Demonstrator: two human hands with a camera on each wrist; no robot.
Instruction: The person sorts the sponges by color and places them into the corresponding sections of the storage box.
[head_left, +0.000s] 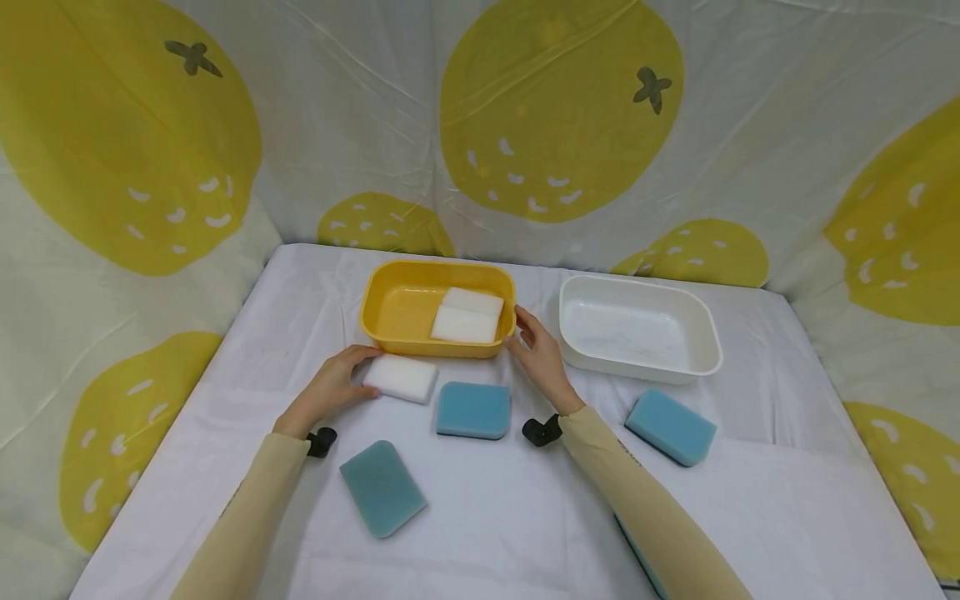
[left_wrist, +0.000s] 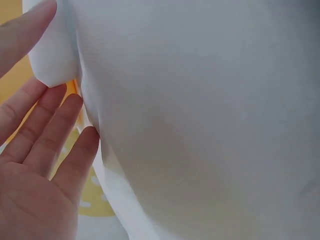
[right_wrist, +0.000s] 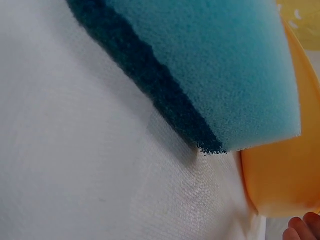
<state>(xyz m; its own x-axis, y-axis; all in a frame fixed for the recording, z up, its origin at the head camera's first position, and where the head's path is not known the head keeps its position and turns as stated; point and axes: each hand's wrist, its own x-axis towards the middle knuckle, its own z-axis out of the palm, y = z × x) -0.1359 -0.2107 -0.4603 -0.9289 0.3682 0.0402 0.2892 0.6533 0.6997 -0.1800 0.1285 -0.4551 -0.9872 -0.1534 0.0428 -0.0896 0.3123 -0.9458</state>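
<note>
My left hand (head_left: 330, 387) is at the left end of a white sponge (head_left: 405, 378) lying in front of the yellow basin (head_left: 390, 346). Its thumb and fingers pinch the block from two sides; the left wrist view shows the thumb over the sponge (left_wrist: 55, 62) and a fingertip at its corner. My right hand (head_left: 543, 362) rests against the basin's right wall with fingers extended. In the right wrist view only fingertips (right_wrist: 302, 227) show, beside the basin. Two white sponges (head_left: 467, 323) overlap inside the basin, on its right side.
A white basin (head_left: 637, 367) stands right of the yellow one. Blue sponges lie about: one (head_left: 473, 410) between my hands, one (head_left: 383, 489) near the left forearm, one (head_left: 671, 427) at the right. Another (head_left: 637, 554) is mostly hidden under the right forearm.
</note>
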